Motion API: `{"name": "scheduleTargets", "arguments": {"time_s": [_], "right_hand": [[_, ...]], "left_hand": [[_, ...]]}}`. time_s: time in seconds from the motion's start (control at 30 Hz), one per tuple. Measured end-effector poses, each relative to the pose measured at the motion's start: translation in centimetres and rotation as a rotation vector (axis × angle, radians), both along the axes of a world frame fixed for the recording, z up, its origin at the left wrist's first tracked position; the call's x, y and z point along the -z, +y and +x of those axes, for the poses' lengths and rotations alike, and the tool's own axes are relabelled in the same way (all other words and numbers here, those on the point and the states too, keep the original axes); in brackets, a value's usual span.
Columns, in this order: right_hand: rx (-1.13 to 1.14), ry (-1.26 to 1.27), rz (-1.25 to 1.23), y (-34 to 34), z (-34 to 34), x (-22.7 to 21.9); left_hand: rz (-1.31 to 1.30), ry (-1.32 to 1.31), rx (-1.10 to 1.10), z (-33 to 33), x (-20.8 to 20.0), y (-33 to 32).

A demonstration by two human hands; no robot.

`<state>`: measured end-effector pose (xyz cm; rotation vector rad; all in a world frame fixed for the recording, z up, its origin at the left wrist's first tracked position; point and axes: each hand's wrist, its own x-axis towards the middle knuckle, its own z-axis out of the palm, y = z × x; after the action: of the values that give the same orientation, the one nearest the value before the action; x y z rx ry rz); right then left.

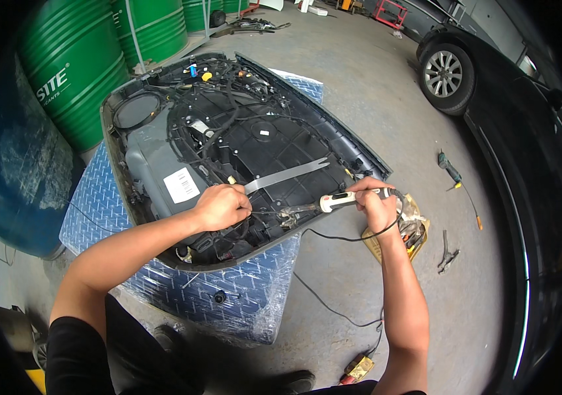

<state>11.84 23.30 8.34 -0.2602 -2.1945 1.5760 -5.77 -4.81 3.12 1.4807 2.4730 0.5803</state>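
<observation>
A car's inner door panel [156,155] lies with its back side up, showing black plastic, grey parts, wiring and clips. My right hand [380,204] is closed around the white and black handle of a soldering iron [337,201]. The iron's metal shaft points left, toward the panel's near edge. My left hand [224,205] is closed over the panel's near part, fingertips low and pinched. A flat grey pry bar [287,174] with a forked end reaches right from beside its knuckles. My left hand hides the bar's other end, and what those fingers hold is unclear.
Blue patterned, plastic-wrapped padding [228,299] supports the panel. A yellow tray of parts [416,230], a cordless driver [449,168] and pliers [449,253] lie on the floor. A black cord [333,313] trails below. Green drums [77,72] stand left; a dark car [511,145], right.
</observation>
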Motion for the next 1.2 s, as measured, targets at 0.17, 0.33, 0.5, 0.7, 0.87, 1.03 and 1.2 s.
{"name": "scheduleTargets", "arguments": {"time_s": [0.17, 0.33, 0.5, 0.7, 0.87, 1.03, 1.2], "right_hand": [[0.006, -0.013, 0.007, 0.07, 0.00, 0.13], [0.006, -0.016, 0.014, -0.07, -0.05, 0.00], [-0.023, -0.026, -0.017, 0.50, 0.17, 0.10], [-0.029, 0.006, 0.015, 0.31, 0.14, -0.40], [-0.011, 0.005, 0.009, 0.15, 0.20, -0.59], [-0.002, 0.025, -0.024, 0.48, 0.26, -0.03], [0.019, 0.018, -0.003, 0.12, 0.04, -0.12]], "left_hand": [[-0.002, -0.030, 0.010, 0.06, -0.27, 0.11], [-0.004, -0.023, 0.006, 0.10, -0.22, 0.06], [0.072, 0.001, 0.028, -0.14, 0.34, -0.13], [0.069, 0.007, 0.035, -0.15, 0.26, -0.06], [0.069, 0.004, 0.030, -0.12, 0.26, -0.17], [0.057, 0.017, 0.040, -0.05, 0.07, -0.06], [0.051, 0.013, 0.037, -0.05, 0.14, -0.10]]}}
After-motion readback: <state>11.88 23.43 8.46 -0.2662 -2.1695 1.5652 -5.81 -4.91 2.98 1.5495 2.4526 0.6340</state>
